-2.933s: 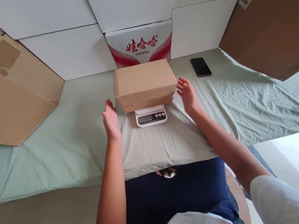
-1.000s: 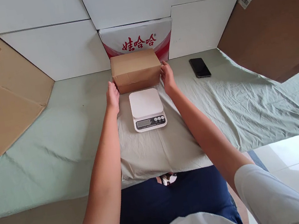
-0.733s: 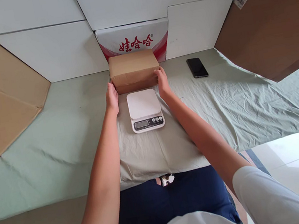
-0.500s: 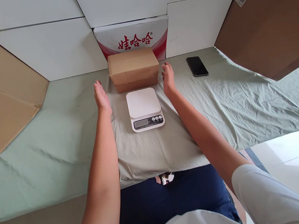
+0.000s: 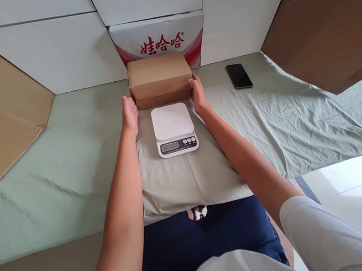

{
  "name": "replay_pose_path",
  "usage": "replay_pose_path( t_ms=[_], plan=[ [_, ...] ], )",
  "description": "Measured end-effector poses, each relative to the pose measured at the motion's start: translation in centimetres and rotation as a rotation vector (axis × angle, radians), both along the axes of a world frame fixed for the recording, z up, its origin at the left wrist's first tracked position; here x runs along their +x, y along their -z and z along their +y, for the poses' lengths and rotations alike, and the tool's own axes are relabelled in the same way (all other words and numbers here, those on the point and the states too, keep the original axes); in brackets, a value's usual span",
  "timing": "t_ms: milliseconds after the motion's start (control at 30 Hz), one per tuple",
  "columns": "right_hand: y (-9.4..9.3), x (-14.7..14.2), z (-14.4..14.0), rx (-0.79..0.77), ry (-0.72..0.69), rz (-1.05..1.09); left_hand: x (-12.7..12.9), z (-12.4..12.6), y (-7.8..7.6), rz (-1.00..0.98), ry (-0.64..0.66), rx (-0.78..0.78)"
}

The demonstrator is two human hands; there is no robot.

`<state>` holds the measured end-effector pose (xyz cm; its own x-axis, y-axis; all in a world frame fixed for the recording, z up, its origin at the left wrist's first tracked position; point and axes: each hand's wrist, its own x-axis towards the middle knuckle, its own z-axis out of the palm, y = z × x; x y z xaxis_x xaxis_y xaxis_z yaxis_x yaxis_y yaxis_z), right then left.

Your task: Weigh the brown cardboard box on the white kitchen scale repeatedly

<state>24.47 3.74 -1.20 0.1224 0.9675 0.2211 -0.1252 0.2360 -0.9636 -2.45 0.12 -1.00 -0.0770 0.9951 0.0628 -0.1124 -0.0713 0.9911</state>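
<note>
Two hands mine: left hand (image 5: 129, 112), right hand (image 5: 197, 93) at opposite ends of small carton (image 5: 160, 76); fingers partly hidden, can't tell if clamped. Carton just behind scale (image 5: 175, 129). Uneven lift could tip it; low pull could shove scale. Count: one small carton, one scale, one phone (image 5: 239, 76), two large cartons (image 5: 2, 105) (image 5: 318, 34), one printed box (image 5: 158, 27).

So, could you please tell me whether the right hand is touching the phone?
Apart: the head view plainly shows green cloth between the right hand and the phone.

Plain brown cardboard box (image 5: 160, 75), closed, just behind a white digital scale (image 5: 172, 123).
</note>
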Motion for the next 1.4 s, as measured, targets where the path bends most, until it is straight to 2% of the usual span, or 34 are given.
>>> replay_pose_path(
  t_ms=[100,300,467,800,1000,1167,1400],
  plan=[
    [-0.6,-0.7,-1.0,-0.015,-0.005,0.038,0.3,0.0,-0.1,0.007,0.024,0.021],
    [-1.5,-1.2,-2.0,0.001,0.034,-0.034,0.5,0.1,0.1,0.029,0.021,0.031],
    [-1.5,-1.0,-1.8,-0.022,0.097,-0.042,0.4,-0.1,0.0,0.031,-0.011,0.035],
    [-1.2,-1.6,-2.1,0.014,0.073,-0.087,1.3,-0.8,-0.9,-0.011,-0.013,-0.028],
    [-1.4,-1.1,-2.2,-0.015,0.126,-0.094,0.9,-0.8,-0.6,-0.014,-0.035,-0.009],
    [-1.4,-1.0,-2.3,0.0,0.093,-0.085,0.5,-0.7,-0.3,-0.004,-0.026,-0.028],
    [-1.2,-1.3,-2.0,0.011,0.079,-0.085,1.2,-0.8,-0.8,-0.002,-0.011,-0.006]
  ],
)
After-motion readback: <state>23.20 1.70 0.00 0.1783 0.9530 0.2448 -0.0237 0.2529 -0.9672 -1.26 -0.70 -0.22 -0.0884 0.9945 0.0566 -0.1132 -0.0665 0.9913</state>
